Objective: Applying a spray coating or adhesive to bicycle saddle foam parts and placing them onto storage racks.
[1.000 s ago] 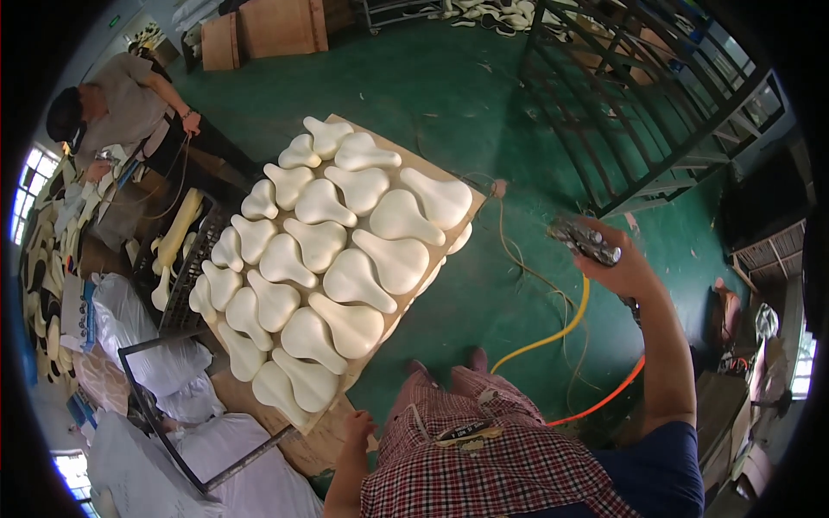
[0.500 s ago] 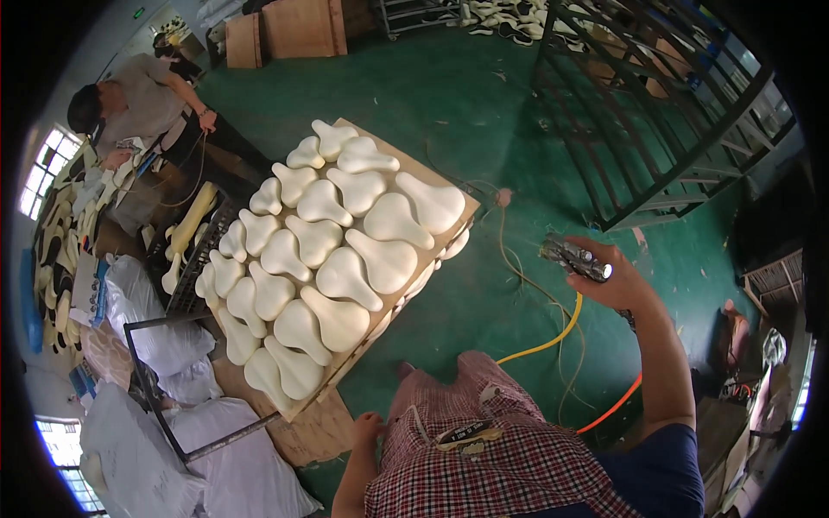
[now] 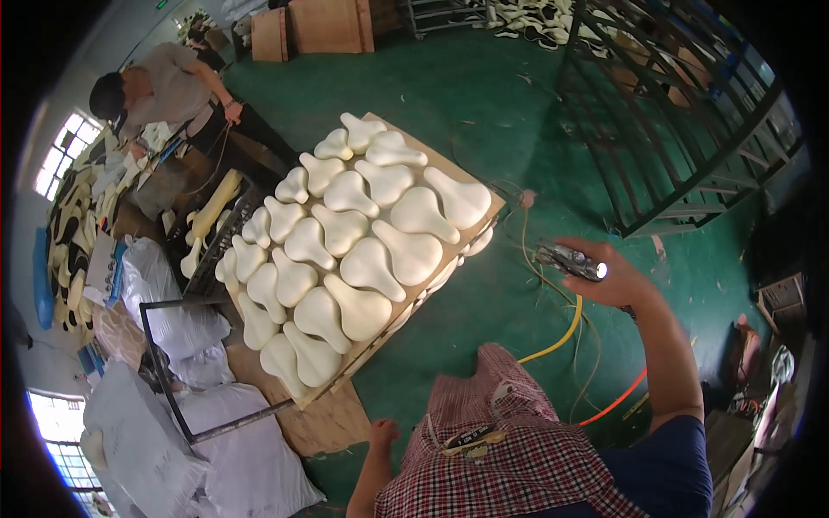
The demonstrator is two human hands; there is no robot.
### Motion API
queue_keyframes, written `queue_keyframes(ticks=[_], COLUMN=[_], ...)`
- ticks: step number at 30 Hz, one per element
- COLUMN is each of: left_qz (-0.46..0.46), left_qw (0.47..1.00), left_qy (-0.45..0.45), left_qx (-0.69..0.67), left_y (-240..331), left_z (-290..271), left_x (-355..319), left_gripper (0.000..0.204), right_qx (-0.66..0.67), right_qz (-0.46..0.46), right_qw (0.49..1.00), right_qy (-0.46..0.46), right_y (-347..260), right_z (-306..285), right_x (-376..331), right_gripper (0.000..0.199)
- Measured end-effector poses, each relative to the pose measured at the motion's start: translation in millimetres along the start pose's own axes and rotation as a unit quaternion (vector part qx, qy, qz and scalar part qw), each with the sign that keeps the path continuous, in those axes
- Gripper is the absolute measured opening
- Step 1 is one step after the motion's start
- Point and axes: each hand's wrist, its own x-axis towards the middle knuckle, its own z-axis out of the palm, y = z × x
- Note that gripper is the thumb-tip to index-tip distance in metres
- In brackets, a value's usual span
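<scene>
My right hand is raised over the green floor and grips a silvery metal air tool, with a yellow hose trailing down from it. It hovers just right of a wooden board loaded with several cream, saddle-shaped foam pieces in rows. My left hand hangs low beside my checked apron, fingers loosely curled, holding nothing that I can see, near the board's front corner.
Another person bends over a cluttered bench at the upper left. White sacks and a metal frame lie at the lower left. A black metal rack stands upper right. An orange hose crosses the floor.
My right hand with the tool has come lower and closer to the board's right edge. The view has shifted, so the board sits more central.
</scene>
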Motion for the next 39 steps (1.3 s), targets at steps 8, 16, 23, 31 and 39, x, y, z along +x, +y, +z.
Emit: queue_keyframes(ticks=[8, 16, 23, 31, 39], left_qz=[0.115, 0.036, 0.0, 0.025, 0.177], left_qw=[0.978, 0.999, 0.999, 0.996, 0.915], left_qy=[-0.026, 0.001, -0.035, 0.011, 0.115], left_qx=[0.174, 0.019, -0.025, -0.084, 0.345], left_y=[-44, -32, -7, 29, 38], left_z=[-28, -30, -11, 3, 33], left_x=[2, 11, 15, 20, 35], left_gripper=[0.022, 0.019, 0.022, 0.023, 0.028], right_qx=[0.034, -0.007, 0.015, 0.063, 0.333], right_qz=[-0.041, 0.034, -0.006, -0.044, 0.112], right_qw=[0.998, 0.999, 0.999, 0.995, 0.916], right_qy=[0.04, 0.019, 0.044, 0.057, 0.193], right_y=[-41, -37, -20, 3, 169], right_z=[29, 18, 19, 18, 95], right_x=[32, -5, 5, 23, -12], right_gripper=[0.046, 0.049, 0.048, 0.048, 0.036])
